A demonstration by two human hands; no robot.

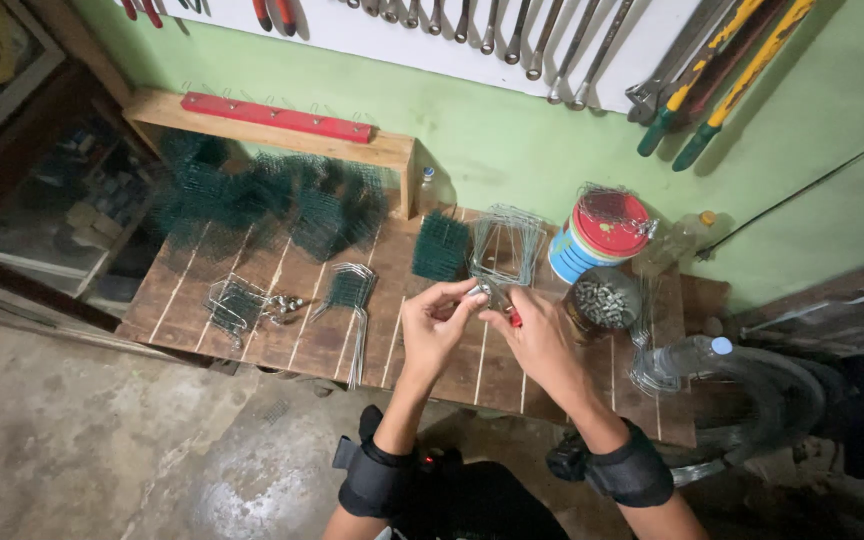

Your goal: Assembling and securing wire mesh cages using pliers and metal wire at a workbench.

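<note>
Just beyond and right of the right hand (542, 340): a round tin (600, 238) with red lid and blue-and-white banded label, a tangle of wire lying on top. Beside it, nearer the right hand, an open dark jar (602, 302) filled with small grey metal pieces. Further right, a clear plastic bottle (687, 355) with a blue cap, lying on its side.

Between both hands, held just above the bench (302, 335): a small wire piece (494, 292), thin and silvery, with a bit of red showing at the right thumb. Left hand (434, 325) pinched on its near end, fingertips together; right hand closed around the other side.

Straight ahead of the hands, a bundle of bent wire frames (504, 245) and a block of green mesh (440, 245). To the left of the left hand, more wire hooks (352, 300), a wire cluster (237, 300), and loose green netting (252, 195) under a wooden shelf with a red strip (277, 117).
</note>
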